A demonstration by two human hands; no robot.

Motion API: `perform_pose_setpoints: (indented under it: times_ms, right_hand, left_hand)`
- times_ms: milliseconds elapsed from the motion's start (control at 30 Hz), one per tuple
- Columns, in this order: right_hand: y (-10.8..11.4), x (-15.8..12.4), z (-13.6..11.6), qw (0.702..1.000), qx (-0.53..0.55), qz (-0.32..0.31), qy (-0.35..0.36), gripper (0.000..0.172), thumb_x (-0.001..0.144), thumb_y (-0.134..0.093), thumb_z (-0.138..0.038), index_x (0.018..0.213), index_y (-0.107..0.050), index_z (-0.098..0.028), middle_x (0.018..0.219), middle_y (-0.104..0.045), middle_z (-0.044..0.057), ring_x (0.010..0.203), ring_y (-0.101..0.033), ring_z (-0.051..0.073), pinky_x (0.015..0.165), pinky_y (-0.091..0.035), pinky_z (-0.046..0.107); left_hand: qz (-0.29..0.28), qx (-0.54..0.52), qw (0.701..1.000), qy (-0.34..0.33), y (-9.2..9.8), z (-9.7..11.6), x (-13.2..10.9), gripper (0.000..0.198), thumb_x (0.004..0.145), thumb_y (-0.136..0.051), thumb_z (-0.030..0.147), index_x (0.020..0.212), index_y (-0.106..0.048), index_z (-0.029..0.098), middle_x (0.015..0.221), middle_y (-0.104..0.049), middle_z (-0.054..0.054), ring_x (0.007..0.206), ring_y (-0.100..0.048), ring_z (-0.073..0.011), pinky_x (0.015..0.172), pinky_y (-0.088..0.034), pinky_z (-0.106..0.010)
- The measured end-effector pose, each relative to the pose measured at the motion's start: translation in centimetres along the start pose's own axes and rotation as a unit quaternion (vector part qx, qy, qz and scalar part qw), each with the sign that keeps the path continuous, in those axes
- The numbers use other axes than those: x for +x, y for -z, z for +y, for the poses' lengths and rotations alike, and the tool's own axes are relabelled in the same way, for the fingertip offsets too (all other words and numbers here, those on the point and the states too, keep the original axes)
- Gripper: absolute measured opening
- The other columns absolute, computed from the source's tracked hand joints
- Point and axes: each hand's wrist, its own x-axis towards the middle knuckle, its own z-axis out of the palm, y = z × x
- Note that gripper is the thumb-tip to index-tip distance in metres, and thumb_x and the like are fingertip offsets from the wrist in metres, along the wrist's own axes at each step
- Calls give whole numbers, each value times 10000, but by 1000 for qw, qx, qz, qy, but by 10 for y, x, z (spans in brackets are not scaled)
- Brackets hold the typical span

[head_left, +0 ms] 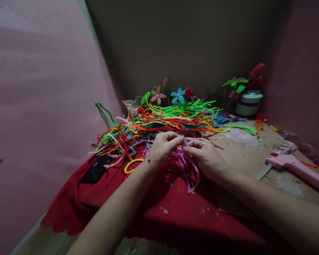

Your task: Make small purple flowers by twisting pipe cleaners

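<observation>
Both hands meet over the middle of the table, pinching purple pipe cleaners between them. My left hand is closed, thumb and forefinger on the upper part of the purple bundle. From the other side, the thumb and fingers of my right hand are closed on the same bundle. Loose purple strands hang below the hands toward the red cloth. Just behind lies a heap of multicoloured pipe cleaners. The exact spot where the fingertips grip is partly hidden.
A pink glue gun rests on brown cardboard at the right. A black phone-like object and a yellow ring lie left on the red cloth. Fuzzy flowers and a pale blue-lidded jar stand behind.
</observation>
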Motion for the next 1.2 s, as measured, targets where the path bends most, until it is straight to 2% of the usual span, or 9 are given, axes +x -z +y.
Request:
perform_pose_setpoints:
  times_ms: [167,300,400,567,633,733,867,1033,1200]
  right_hand:
    - [1,0,2,998,17,-38,-43,168,668,-653,-303,619,-584,-158,535,-484,-46,478,-361,76,489,-243,241]
    - [1,-1,0,997,-5,-45,-63,184,676,-640,-297,581,-574,-155,508,-456,-47,461,-336,72,472,-225,244]
    - [0,-2,-4,997,-42,-40,-52,195,666,-642,-295,552,-564,-158,486,-430,-55,449,-310,68,464,-215,248]
    - [-1,-5,-7,992,-120,-40,-20,205,673,-621,-270,515,-546,-163,471,-413,-55,449,-300,71,461,-208,254]
    - [-1,-5,-7,994,-99,-40,-28,197,672,-619,-264,516,-549,-165,471,-432,-51,443,-311,73,459,-215,256]
    - [0,-6,-6,996,-34,-62,-56,170,666,-617,-241,524,-559,-169,462,-456,-47,425,-327,75,453,-218,258]
    - [0,-6,-6,991,20,-101,-84,181,654,-612,-200,495,-531,-168,436,-436,-51,402,-314,68,445,-199,258]
    - [-1,-7,-5,988,14,-125,-90,205,668,-615,-212,492,-518,-168,427,-447,-47,393,-336,71,436,-202,259]
    - [-1,-9,-6,988,-35,-126,-79,259,688,-607,-257,479,-483,-166,407,-423,-49,384,-326,65,427,-190,254]
  left_hand:
    - [56,-21,998,-26,-8,-3,-2,220,685,-625,318,644,-605,102,543,-498,27,506,-387,-57,474,-299,-186]
    - [38,-68,997,7,-6,-5,-4,203,702,-592,316,698,-601,114,498,-471,40,451,-363,-51,439,-282,-181]
    - [33,-68,997,25,-5,-4,-5,169,681,-596,287,653,-576,121,456,-436,56,421,-335,-44,429,-272,-180]
    - [61,-38,997,32,-7,-2,-5,152,656,-592,235,576,-528,123,480,-434,54,433,-333,-39,421,-265,-174]
    - [34,-63,997,34,-5,-2,-4,136,662,-599,246,648,-551,120,527,-462,48,437,-346,-36,417,-267,-170]
    - [-39,-97,994,17,4,-5,-3,193,685,-614,288,779,-578,124,604,-504,36,456,-383,-38,436,-299,-172]
    - [-105,-56,993,-15,16,-6,-3,195,722,-603,311,781,-582,125,609,-507,29,508,-429,-57,493,-347,-186]
    - [-120,40,991,-41,21,-4,-7,157,767,-540,288,761,-561,133,594,-470,38,511,-406,-65,493,-330,-190]
    - [-103,141,980,-93,20,-3,-8,152,792,-495,247,700,-538,133,624,-470,30,562,-387,-65,518,-312,-179]
